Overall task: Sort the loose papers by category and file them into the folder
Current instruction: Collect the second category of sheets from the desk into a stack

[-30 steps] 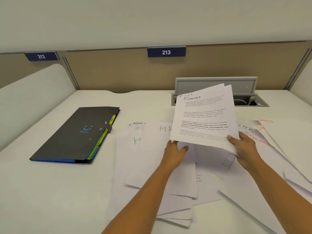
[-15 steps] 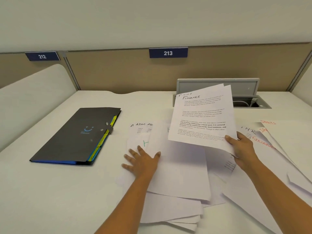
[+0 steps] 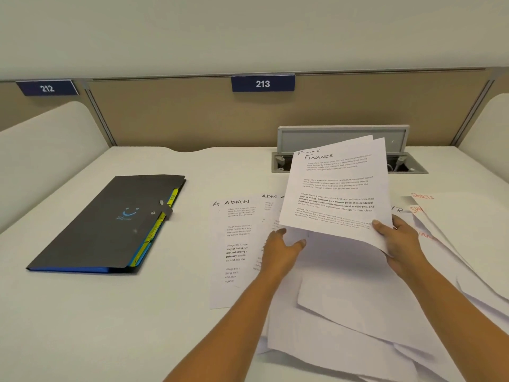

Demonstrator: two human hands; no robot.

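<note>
The right hand (image 3: 402, 244) pinched the lower right corner of the FINANCE sheets (image 3: 336, 188), thumb on top, holding them tilted above the loose paper pile (image 3: 358, 312). The left hand (image 3: 283, 245) met their lower left edge, fingers and thumb apart. An ADMIN sheet (image 3: 234, 244) lay flat just left of it. The closed dark folder (image 3: 110, 221) lay on the desk (image 3: 82, 326), well apart to the left.

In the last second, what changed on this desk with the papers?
The left hand slid left to press the loose white sheets, baring the ADMIN-headed sheet, then came back to the white FINANCE-headed sheets. The right hand kept gripping those; the dark grey folder stayed put.
</note>
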